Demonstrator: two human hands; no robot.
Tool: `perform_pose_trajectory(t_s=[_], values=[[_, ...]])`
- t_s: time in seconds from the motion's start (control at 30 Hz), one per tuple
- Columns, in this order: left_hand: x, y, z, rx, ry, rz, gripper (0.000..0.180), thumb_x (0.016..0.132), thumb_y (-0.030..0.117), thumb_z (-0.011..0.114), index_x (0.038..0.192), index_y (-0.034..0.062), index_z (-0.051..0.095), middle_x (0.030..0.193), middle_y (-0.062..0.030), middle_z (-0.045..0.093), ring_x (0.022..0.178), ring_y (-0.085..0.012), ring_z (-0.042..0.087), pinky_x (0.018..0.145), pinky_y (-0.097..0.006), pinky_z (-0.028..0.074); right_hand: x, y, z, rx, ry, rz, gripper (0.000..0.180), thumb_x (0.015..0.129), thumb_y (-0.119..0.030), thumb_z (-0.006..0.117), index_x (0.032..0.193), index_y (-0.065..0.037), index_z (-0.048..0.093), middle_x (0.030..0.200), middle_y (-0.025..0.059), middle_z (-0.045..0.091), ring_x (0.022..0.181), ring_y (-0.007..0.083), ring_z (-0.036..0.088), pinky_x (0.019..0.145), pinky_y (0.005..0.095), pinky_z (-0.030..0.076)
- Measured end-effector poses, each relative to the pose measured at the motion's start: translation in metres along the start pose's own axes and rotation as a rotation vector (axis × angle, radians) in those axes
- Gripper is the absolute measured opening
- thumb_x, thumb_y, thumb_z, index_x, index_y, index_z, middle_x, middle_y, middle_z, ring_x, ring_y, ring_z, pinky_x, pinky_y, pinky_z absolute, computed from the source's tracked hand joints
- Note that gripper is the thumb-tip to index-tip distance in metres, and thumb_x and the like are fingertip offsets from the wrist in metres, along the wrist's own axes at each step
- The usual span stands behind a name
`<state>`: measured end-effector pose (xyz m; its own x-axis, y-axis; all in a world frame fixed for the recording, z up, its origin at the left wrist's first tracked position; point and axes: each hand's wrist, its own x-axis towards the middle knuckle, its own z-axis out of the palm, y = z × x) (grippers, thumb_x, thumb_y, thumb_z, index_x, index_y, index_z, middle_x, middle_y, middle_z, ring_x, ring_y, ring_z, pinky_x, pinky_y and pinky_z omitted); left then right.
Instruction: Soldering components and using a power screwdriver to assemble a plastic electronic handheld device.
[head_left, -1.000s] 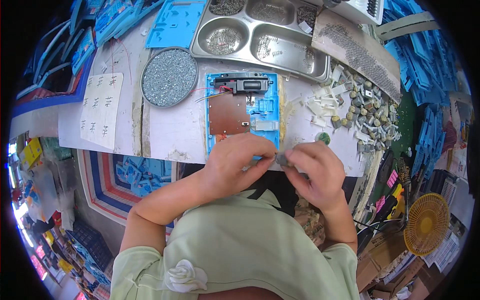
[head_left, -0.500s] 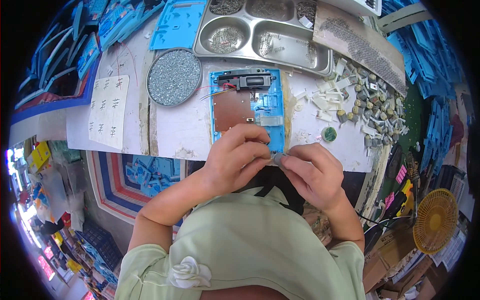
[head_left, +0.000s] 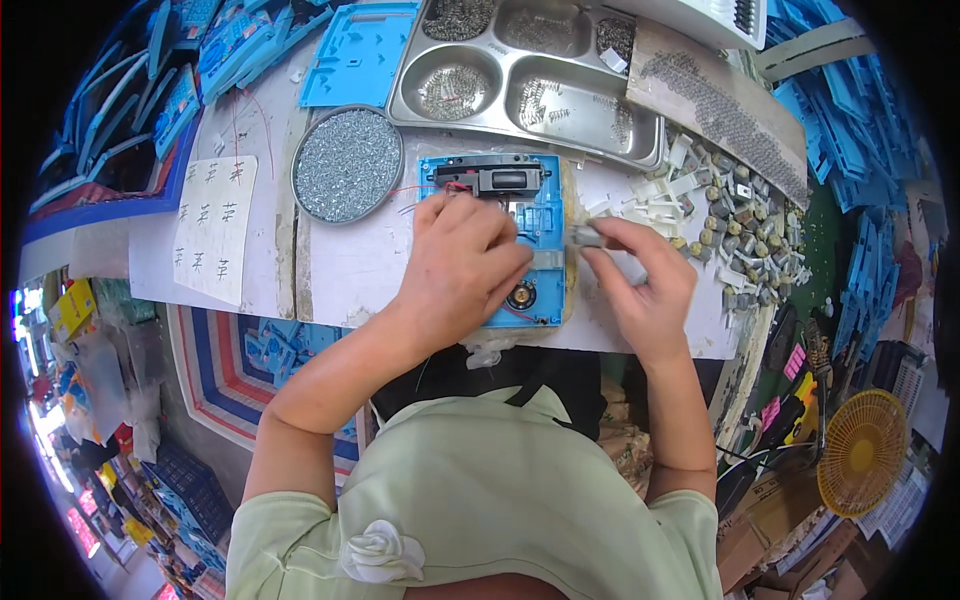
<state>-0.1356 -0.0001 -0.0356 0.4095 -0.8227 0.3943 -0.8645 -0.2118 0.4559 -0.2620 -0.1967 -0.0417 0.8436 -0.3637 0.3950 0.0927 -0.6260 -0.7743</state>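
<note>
A blue plastic case (head_left: pixel 549 215) lies open on the white table in front of me. A black module (head_left: pixel 510 178) sits across its far end, with thin red wires at its left. A round black speaker (head_left: pixel 521 294) shows near its close edge. My left hand (head_left: pixel 465 262) is closed over the left half of the case, fingers curled; whatever they grip is hidden. A clear piece (head_left: pixel 547 260) lies by its fingertips. Just right of the case, my right hand (head_left: pixel 648 285) pinches a small grey motor (head_left: pixel 583 236) between thumb and fingers.
Motors and white plastic brackets (head_left: pixel 740 235) are heaped at the right. Beyond the case stands a metal tray (head_left: pixel 505 60) holding springs. A round dish of small metal parts (head_left: pixel 348 165) is at the left, beside a marked paper sheet (head_left: pixel 212 232). A board (head_left: pixel 720 100) bears tiny parts.
My left hand has moved up over the case, and the brown board no longer shows. My right hand has risen from the case's close edge to its right side with the motor. The speaker has come into view.
</note>
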Motion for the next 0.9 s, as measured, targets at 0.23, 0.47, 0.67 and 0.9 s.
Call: perform_pose_trajectory(t_s=[0.23,0.47,0.67,0.9], values=[[-0.034,0.001,-0.004,-0.077,0.002,-0.086,0.027,0.070,0.010,0.083,0.096,0.0148,0.077,0.090,0.0012,0.060,0.088,-0.0204,0.058,0.085,-0.040,0.038,0.029,0.009,0.026,-0.139,-0.174,-0.096,0.028,0.070,-0.011,0.087,0.095,-0.010,0.075,0.121,0.0076,0.068,0.119,0.0345,0.052,0.100,0.0448,0.046],[-0.028,-0.028,-0.022,0.052,0.272,-0.294,0.033,0.076,0.016,0.081,0.108,0.0122,0.072,0.109,-0.0054,0.063,0.102,-0.0269,0.059,0.093,-0.045,0.037,0.036,0.001,0.021,-0.236,-0.242,-0.028,0.025,0.072,-0.015,0.086,0.095,-0.009,0.077,0.118,0.0072,0.065,0.114,0.0338,0.050,0.100,0.0446,0.043],[-0.036,-0.038,-0.017,0.159,0.186,-0.287,0.018,0.079,0.012,0.081,0.095,0.0120,0.073,0.086,-0.0010,0.065,0.087,-0.0230,0.061,0.085,-0.042,0.037,0.045,-0.006,0.018,-0.339,-0.308,-0.097,0.022,0.074,-0.016,0.085,0.094,-0.007,0.078,0.111,0.0089,0.064,0.109,0.0335,0.052,0.094,0.0428,0.046],[-0.041,-0.026,-0.011,0.083,0.197,-0.166,0.015,0.075,0.009,0.082,0.086,0.0116,0.072,0.080,0.0008,0.063,0.080,-0.0201,0.060,0.082,-0.041,0.036,0.050,-0.019,0.015,-0.362,-0.294,-0.170,0.025,0.073,-0.010,0.084,0.096,-0.008,0.077,0.098,0.0080,0.063,0.097,0.0316,0.056,0.084,0.0422,0.049]])
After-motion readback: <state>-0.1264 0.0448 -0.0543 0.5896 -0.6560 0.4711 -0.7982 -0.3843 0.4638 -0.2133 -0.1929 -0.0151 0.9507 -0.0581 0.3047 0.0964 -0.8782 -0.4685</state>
